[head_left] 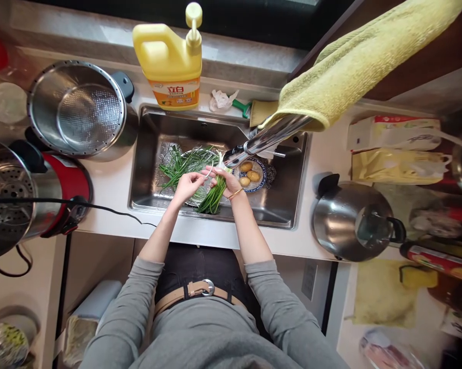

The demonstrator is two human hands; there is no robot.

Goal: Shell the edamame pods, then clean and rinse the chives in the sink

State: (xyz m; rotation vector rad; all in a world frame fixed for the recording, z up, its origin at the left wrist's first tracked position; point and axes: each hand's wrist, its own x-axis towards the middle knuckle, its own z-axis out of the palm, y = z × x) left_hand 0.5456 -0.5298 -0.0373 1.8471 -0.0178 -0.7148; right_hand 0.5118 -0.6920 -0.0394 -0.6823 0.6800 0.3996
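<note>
Over the sink, my right hand [227,185] is closed around a bunch of chives [214,196], its white ends up by the faucet and its green leaves hanging down toward the front edge. My left hand [191,185] pinches the pale end of a single thin stalk [210,170], close to my right fingers. Loose chives [180,164] lie in a heap on the left side of the basin, over a dish or strainer mostly hidden beneath them. Right of the bunch, a blue-patterned plate [262,180] holds several potatoes [249,175], partly hidden by the faucet.
The steel sink [288,205] sits below a faucet [269,137] draped with a yellow towel [330,77]. Behind stands a yellow detergent jug [173,72]. A steel pot [84,110] and a red cooker [71,184] are left; a kettle [349,220] is right.
</note>
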